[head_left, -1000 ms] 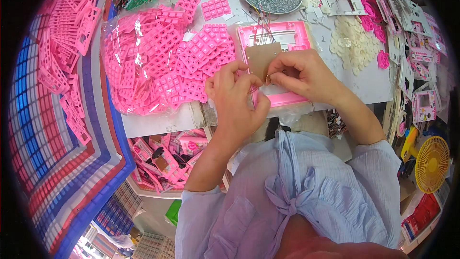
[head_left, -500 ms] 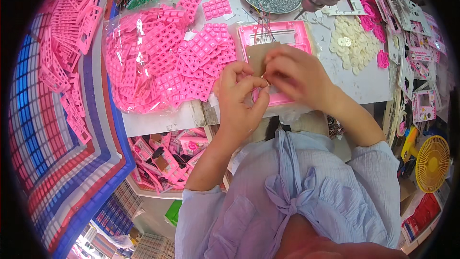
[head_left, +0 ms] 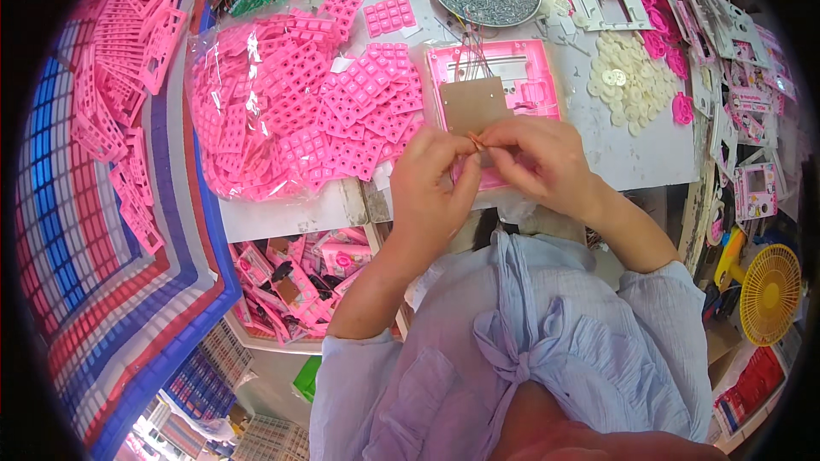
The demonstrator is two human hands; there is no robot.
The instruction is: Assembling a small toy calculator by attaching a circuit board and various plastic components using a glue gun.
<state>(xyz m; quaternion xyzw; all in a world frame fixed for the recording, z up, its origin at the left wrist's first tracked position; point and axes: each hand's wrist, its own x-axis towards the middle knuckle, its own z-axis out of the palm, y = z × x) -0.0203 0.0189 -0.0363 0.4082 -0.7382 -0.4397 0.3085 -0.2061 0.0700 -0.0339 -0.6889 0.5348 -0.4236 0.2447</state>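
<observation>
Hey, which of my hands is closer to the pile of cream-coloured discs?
Right. Your right hand is below and to the left of the cream-coloured discs in the view; your left hand is farther left, beyond the right one.

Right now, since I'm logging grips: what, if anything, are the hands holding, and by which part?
Left hand and right hand pinch what looks like a thin orange wire; which part cannot be told.

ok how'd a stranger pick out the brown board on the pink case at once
On the white table, just right of the heap of pink keypads, find the pink case. The board lies over part of its left half. Its flat brown face sets it apart from the pink around it.
</observation>
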